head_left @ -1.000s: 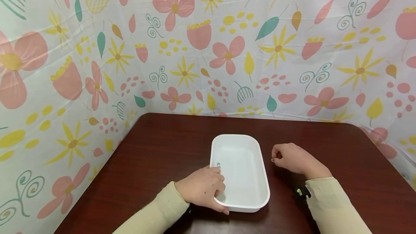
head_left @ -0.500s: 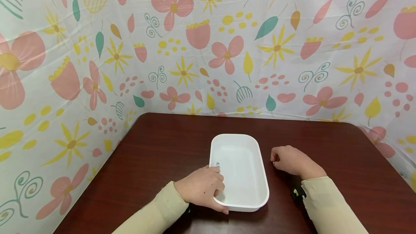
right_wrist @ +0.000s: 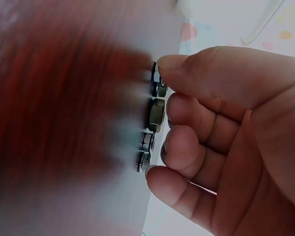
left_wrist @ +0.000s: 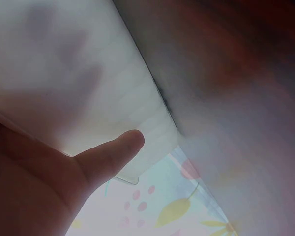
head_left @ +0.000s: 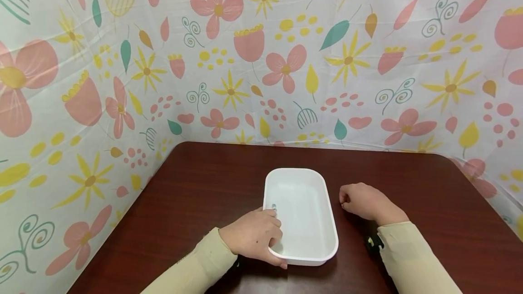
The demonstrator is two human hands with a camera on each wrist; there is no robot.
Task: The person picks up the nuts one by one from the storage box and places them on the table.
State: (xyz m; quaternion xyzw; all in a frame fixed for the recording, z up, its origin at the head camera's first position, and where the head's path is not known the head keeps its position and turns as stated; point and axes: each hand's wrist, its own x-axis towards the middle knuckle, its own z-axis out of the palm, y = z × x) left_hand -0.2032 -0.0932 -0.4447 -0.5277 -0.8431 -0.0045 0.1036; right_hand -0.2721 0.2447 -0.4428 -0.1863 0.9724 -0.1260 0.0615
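My wearer's right hand [head_left: 365, 201] is turned down to the right of the tray, low at the desk, thumb and fingertips curled in towards a short row of metal hex nuts [right_wrist: 157, 116]. The right wrist view puts these nuts against the fingertips, the uppermost between thumb and forefinger; I cannot tell whether it is pinched or merely touched. The curl seems to suit such small parts, letting the tips come at them along the surface. The left hand [head_left: 255, 235] grips the near left corner of a white plastic tray [head_left: 306, 221], fingers over the rim and inside, thumb against the outer wall. I take that hold as steadying, to stop a light tray sliding. Inside the tray, by the left wall just beyond those fingers, lie small shiny pieces [head_left: 274, 207], too small and partly hidden for me to count or name. The tray sits upright, its long side running away from the wearer, its right wall near the right hand, which looks handy for a short reach. Farther out come pale sleeves [head_left: 416, 257] on both arms and a black wrist band [head_left: 372, 243] on the right. Beneath everything is a dark reddish-brown desk [head_left: 216, 180]; behind and to the left hangs a white cloth [head_left: 286, 103] printed with pink, yellow and green flowers and leaves.
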